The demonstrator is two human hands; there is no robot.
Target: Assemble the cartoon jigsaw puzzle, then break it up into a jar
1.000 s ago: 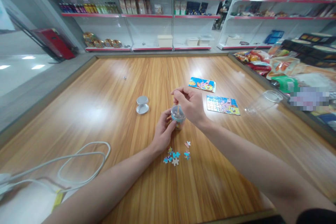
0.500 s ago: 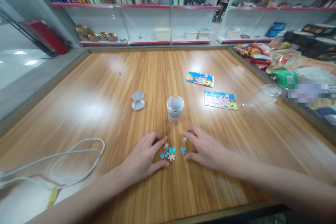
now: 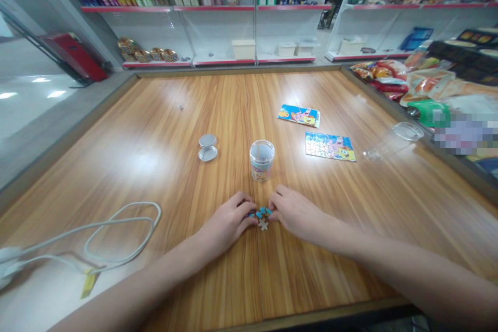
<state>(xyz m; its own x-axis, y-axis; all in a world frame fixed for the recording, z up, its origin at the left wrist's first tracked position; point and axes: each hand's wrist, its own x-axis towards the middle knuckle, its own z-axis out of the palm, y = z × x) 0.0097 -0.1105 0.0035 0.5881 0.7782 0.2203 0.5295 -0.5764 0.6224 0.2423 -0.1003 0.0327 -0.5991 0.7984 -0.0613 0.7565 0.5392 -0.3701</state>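
Several small jigsaw puzzle pieces point(image 3: 263, 225) lie in a tight cluster on the wooden table, blue ones together and a pale one nearest me. My left hand point(image 3: 229, 219) reaches in from the left, fingers and thumb closed against the pieces at that side. From the right, my right hand point(image 3: 292, 211) has its fingertips pinched together on the pieces at the other edge. The fingers partly hide what each hand touches. Just beyond the cluster stands a clear cup point(image 3: 262, 162) with a colourful printed label, upright and with its top uncovered.
Two round silvery lids point(image 3: 207, 153) lie left of the cup. A partly assembled puzzle point(image 3: 330, 146) and a cartoon card point(image 3: 299, 115) lie to the right, near a clear container point(image 3: 392, 142) on its side. A white cable point(image 3: 116, 220) loops at left. Packaged goods point(image 3: 430, 113) line the right edge.
Both hands have drawn together and their fingers have closed in. The puzzle pieces, spread in two groups before, are now gathered into one small cluster between the fingertips.
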